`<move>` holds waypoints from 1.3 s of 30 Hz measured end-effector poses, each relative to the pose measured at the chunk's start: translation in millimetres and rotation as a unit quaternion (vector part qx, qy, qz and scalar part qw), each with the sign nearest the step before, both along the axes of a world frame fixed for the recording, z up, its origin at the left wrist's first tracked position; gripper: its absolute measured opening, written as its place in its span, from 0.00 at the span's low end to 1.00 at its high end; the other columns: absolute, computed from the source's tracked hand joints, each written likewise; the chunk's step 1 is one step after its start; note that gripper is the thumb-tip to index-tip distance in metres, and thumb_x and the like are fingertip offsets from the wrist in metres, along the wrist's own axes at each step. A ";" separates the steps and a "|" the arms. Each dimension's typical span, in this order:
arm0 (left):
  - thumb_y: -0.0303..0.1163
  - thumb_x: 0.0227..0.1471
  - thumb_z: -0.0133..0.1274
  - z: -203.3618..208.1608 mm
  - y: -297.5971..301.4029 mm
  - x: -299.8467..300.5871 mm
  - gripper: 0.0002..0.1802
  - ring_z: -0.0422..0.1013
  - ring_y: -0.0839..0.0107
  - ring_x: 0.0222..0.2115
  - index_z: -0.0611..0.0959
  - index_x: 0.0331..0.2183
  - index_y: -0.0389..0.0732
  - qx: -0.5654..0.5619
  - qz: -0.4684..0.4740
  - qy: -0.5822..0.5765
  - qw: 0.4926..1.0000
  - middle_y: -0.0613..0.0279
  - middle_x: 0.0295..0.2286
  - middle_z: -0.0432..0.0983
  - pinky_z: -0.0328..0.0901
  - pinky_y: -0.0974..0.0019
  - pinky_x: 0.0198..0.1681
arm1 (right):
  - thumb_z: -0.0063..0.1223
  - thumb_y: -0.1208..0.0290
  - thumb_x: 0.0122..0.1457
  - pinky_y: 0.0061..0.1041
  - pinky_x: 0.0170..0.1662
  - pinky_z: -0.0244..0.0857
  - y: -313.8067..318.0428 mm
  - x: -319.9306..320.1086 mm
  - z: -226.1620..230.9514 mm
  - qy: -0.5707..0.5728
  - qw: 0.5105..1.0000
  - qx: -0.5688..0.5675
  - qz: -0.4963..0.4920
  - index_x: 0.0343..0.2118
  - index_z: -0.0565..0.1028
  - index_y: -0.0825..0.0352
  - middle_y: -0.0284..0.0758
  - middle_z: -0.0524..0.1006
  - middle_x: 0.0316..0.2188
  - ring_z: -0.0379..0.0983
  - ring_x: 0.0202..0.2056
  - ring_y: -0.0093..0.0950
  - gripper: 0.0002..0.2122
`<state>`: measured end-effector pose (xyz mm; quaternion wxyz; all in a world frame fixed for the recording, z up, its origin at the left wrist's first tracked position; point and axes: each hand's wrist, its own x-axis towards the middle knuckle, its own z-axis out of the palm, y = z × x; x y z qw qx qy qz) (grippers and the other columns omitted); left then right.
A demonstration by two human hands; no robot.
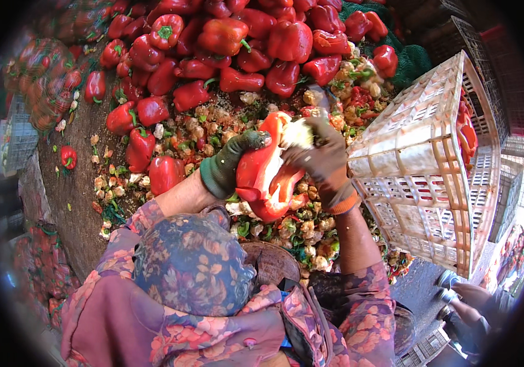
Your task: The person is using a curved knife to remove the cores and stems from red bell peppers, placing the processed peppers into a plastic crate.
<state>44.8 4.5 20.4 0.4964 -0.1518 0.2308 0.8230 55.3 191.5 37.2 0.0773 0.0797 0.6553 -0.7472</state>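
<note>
My left hand (232, 164), in a dark green glove, grips a split red bell pepper (262, 177) from its left side, with the thumb on top. The pepper's pale inner flesh faces right. My right hand (326, 162), in a brown glove with an orange cuff, is closed at the opening around the whitish seedy core (297, 133). A blurred, shiny, blade-like shape (319, 101) shows just beyond that hand; I cannot tell whether it is held. Scattered pepper cores (305, 229) and seeds lie beneath both hands.
A large heap of whole red peppers (243, 49) lies ahead. To the right, a white plastic crate (409, 159) stands tilted with red pepper pieces inside. Net sacks of peppers (41, 79) are at the left. Another person's legs (467, 306) show at lower right.
</note>
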 end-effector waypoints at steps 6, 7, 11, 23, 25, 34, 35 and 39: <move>0.37 0.42 0.54 -11.7 -7.8 1.7 0.26 0.74 0.58 0.36 0.73 0.43 0.34 -0.018 -0.023 -0.038 0.999 0.50 0.36 0.76 0.68 0.56 0.44 | 0.63 0.80 0.37 0.21 0.38 0.67 -1.7 2.9 -21.1 0.117 0.978 0.172 -0.015 0.42 0.73 0.69 0.31 0.75 0.32 0.70 0.34 0.18 0.24; 0.37 0.42 0.54 -21.9 -13.0 2.3 0.27 0.74 0.58 0.36 0.73 0.44 0.34 -0.008 -0.054 -0.063 0.997 0.50 0.37 0.75 0.68 0.56 0.45 | 0.59 0.79 0.41 0.22 0.43 0.66 3.3 -1.8 -21.3 0.045 0.981 0.189 -0.017 0.43 0.74 0.64 0.32 0.76 0.35 0.71 0.38 0.24 0.21; 0.40 0.41 0.55 -19.9 -18.7 6.2 0.28 0.70 0.62 0.43 0.73 0.46 0.37 -0.033 0.010 0.037 0.999 0.53 0.41 0.73 0.64 0.60 0.51 | 0.53 0.76 0.46 0.34 0.48 0.62 34.9 -24.3 -17.1 0.233 0.822 0.517 -0.061 0.45 0.72 0.66 0.43 0.73 0.41 0.68 0.43 0.42 0.19; 0.45 0.33 0.68 -46.3 -155.7 35.0 0.44 0.68 0.57 0.43 0.68 0.50 0.38 -0.758 0.110 0.534 0.358 0.48 0.42 0.70 0.62 0.59 0.48 | 0.56 0.75 0.47 0.19 0.28 0.64 59.7 55.4 3.7 -0.086 0.770 -0.628 -0.074 0.49 0.63 0.65 0.36 0.69 0.39 0.66 0.29 0.24 0.24; 0.49 0.29 0.67 -51.0 -190.7 65.0 0.56 0.67 0.53 0.44 0.56 0.57 0.42 -0.851 -0.104 0.340 0.387 0.44 0.41 0.68 0.62 0.57 0.47 | 0.57 0.74 0.49 0.15 0.27 0.60 49.2 31.2 62.5 -0.147 0.617 -0.766 0.103 0.49 0.63 0.64 0.38 0.67 0.42 0.64 0.29 0.20 0.23; 0.42 0.37 0.65 -84.9 -188.9 18.2 0.31 0.73 0.62 0.37 0.74 0.42 0.37 -0.467 0.180 0.150 0.853 0.55 0.38 0.75 0.69 0.58 0.42 | 0.53 0.69 0.56 0.16 0.25 0.65 -51.1 18.9 -23.3 -0.120 0.990 -0.056 0.044 0.49 0.70 0.66 0.36 0.75 0.43 0.72 0.35 0.20 0.18; 0.43 0.40 0.63 -65.9 -165.0 3.3 0.30 0.73 0.62 0.37 0.74 0.43 0.38 -0.320 0.172 0.092 0.927 0.55 0.39 0.75 0.69 0.56 0.42 | 0.52 0.69 0.56 0.24 0.39 0.69 -52.0 19.1 -64.6 -0.067 0.986 -0.126 0.091 0.52 0.67 0.68 0.38 0.72 0.48 0.71 0.43 0.26 0.20; 0.57 0.49 0.49 -63.9 -98.2 -32.2 0.31 0.73 0.59 0.38 0.74 0.45 0.42 -0.346 -0.088 0.041 0.933 0.54 0.38 0.76 0.68 0.49 0.42 | 0.44 0.69 0.59 0.28 0.44 0.67 -71.5 -11.2 -111.1 -0.135 0.976 -0.172 0.005 0.53 0.66 0.66 0.35 0.73 0.45 0.72 0.42 0.28 0.19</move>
